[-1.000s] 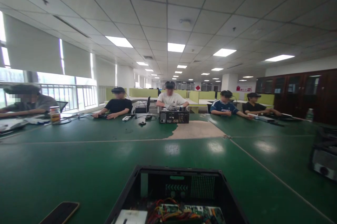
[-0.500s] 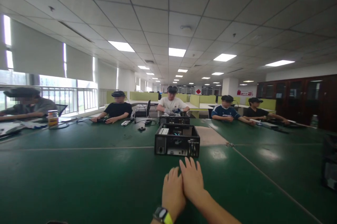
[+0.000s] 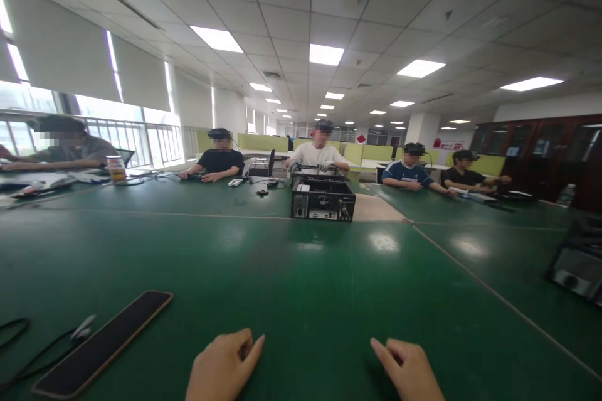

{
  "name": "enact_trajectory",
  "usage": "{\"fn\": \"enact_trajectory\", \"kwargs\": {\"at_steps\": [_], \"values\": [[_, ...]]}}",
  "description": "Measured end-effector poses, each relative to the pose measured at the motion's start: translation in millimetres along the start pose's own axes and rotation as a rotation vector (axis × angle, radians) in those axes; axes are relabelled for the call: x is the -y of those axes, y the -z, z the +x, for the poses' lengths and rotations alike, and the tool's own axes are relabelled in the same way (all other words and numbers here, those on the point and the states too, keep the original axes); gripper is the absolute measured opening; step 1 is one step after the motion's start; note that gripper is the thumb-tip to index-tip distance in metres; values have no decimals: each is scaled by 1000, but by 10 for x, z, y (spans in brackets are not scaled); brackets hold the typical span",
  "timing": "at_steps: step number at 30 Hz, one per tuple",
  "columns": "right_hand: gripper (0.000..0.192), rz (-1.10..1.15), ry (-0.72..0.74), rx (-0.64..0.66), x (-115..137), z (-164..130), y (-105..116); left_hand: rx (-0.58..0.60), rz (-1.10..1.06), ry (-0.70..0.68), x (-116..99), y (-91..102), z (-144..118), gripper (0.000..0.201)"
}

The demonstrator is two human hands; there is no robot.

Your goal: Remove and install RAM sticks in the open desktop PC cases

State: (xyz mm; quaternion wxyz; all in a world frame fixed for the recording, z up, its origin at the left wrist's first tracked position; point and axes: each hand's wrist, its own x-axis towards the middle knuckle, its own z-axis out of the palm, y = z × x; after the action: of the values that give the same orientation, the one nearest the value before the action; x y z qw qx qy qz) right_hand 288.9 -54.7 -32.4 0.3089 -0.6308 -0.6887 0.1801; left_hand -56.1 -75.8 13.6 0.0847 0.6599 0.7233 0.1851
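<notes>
two hands rest on the green table (image 3: 301,288), holding nothing: left hand (image 3: 221,368) loosely curled, right hand (image 3: 410,369) likewise, index extended. the open computer case (image 3: 322,199) stands well ahead of both, out of reach, untouched. a dark flat phone (image 3: 103,341) lies just left of the left hand. no work on the case appears under way.

Computer case (image 3: 322,199) mid-table, five seated people beyond, jar (image 3: 115,169) far left
</notes>
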Motion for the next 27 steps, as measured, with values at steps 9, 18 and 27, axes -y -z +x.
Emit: {"fn": "enact_trajectory", "kwargs": {"at_steps": [9, 18, 27], "values": [[51, -109, 96, -90, 94, -22, -65, 24, 12, 21, -40, 40, -49, 44], [35, -86, 180, -230, 433, -267, 125, -9, 9, 27, -31, 135, -84, 41], [44, -249, 198, -657, 235, -180, 1914, -45, -71, 52, 66, 257, -180, 43]]}}
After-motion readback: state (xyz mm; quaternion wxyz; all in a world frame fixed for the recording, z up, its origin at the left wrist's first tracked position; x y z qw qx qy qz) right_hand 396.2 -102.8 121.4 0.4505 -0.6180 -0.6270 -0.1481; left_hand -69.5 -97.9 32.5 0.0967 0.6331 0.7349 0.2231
